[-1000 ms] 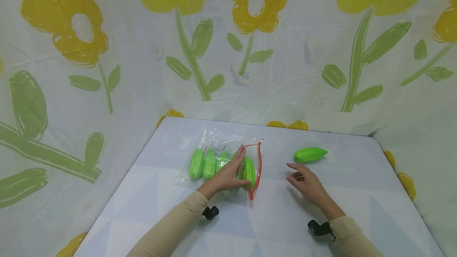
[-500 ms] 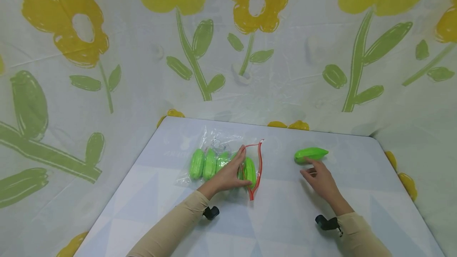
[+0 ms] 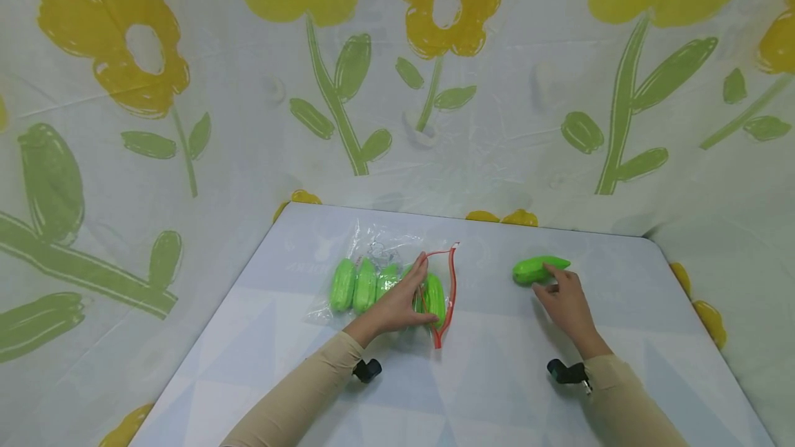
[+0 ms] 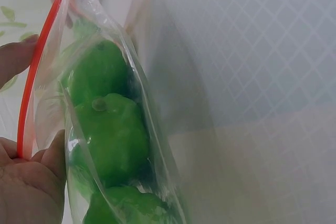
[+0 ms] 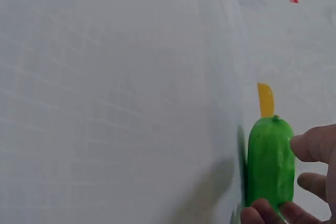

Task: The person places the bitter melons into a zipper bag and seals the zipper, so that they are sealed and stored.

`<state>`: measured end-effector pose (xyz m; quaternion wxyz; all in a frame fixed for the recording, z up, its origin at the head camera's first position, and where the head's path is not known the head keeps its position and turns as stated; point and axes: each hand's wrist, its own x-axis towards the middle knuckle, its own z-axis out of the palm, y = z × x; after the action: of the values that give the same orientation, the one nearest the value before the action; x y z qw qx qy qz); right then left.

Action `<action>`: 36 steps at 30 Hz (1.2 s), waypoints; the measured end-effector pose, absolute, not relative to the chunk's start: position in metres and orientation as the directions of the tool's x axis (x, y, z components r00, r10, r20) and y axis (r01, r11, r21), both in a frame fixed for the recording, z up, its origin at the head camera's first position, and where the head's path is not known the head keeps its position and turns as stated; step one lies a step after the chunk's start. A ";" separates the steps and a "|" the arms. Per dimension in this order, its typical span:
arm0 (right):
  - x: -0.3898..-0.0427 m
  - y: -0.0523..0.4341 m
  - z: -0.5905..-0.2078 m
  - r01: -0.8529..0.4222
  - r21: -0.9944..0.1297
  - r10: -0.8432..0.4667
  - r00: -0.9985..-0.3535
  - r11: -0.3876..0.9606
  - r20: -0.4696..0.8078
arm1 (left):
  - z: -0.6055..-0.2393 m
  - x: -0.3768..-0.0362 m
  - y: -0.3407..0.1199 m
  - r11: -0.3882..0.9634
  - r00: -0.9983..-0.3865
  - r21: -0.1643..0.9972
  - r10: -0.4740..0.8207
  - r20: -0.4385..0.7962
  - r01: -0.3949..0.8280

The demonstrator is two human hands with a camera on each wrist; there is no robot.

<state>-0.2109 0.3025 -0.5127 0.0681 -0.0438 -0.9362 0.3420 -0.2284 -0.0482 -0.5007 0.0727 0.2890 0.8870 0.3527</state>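
In the head view a clear zip bag [image 3: 363, 240] with a red zip edge lies on the table, with several green vegetables [image 3: 342, 285] side by side inside. My left hand [image 3: 397, 301] stretches over its mouth end; the left wrist view shows fingers and thumb holding the red zip [image 4: 32, 77], with the bag mouth raised. One more long, ribbed green vegetable [image 3: 528, 270] lies to the right, tapering to a point. Around it are the fingers of my right hand [image 3: 568, 305], with a fingertip against its side in the right wrist view and other fingertips across its lower end.
The pale, triangle-patterned table [image 3: 484, 378] ends at a back edge close to a flower-printed curtain [image 3: 509, 95], which also hangs on both sides. Black wrist cameras [image 3: 566, 371] sit under both wrists. A stretch of table separates the bag from the single vegetable.
My right hand has moved right and away from me, from beside the single vegetable onto it, its fingers closing round it. The left hand and bag have stayed put.
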 end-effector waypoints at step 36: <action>-0.230 0.303 -0.521 0.087 -0.616 0.178 -0.980 0.783 0.088 | -0.501 -0.227 -0.049 0.579 -0.816 0.663 0.572 0.083 0.474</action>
<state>-0.2298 0.3026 -0.5211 0.0710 -0.0703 -0.9414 0.3221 -0.2272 -0.0492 -0.5011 0.0702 0.2951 0.8859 0.3509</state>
